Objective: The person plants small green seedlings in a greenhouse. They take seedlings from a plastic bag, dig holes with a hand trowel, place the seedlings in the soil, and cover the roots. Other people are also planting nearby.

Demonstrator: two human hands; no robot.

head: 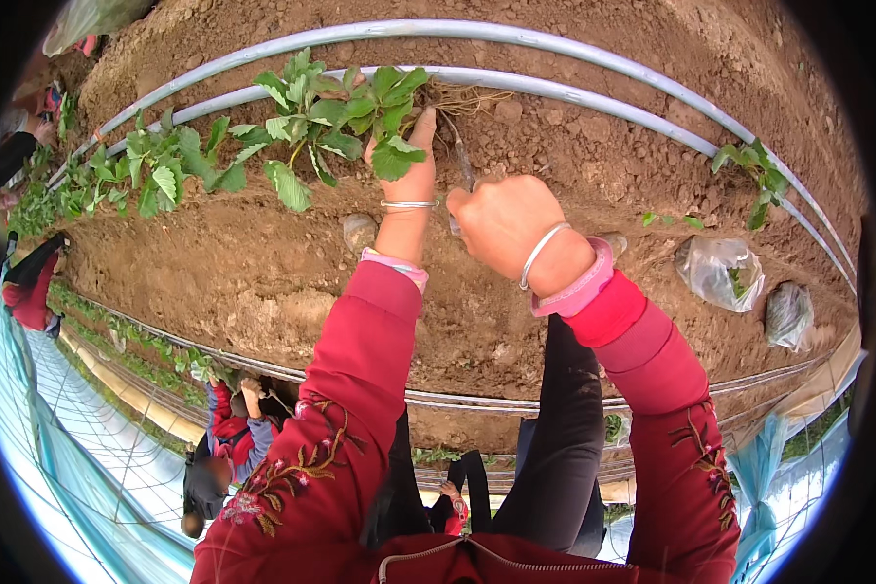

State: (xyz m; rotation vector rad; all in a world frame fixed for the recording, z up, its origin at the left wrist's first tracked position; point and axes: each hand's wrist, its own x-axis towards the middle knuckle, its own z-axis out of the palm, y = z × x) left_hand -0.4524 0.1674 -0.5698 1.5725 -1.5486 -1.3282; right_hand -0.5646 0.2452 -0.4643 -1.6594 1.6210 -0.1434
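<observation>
My left hand (412,171) grips a strawberry seedling (398,98) by its crown at the edge of the raised soil bed. Its bare, stringy roots (471,98) trail to the right, beside the nearer irrigation hose. My right hand (511,230) is closed in a fist around the handle of a thin metal hand tool (464,155). The tool's shaft slants up toward the roots; its tip is hard to make out against them and the soil. More strawberry plants (168,164) stand in a row to the left of my left hand.
Two pale irrigation hoses (438,29) curve along the bed. A clear plastic bag (719,274) and a second bag (788,315) lie in the furrow at right. One plant (755,175) sits by the hoses. Another person (237,431) works at lower left; others are at far left.
</observation>
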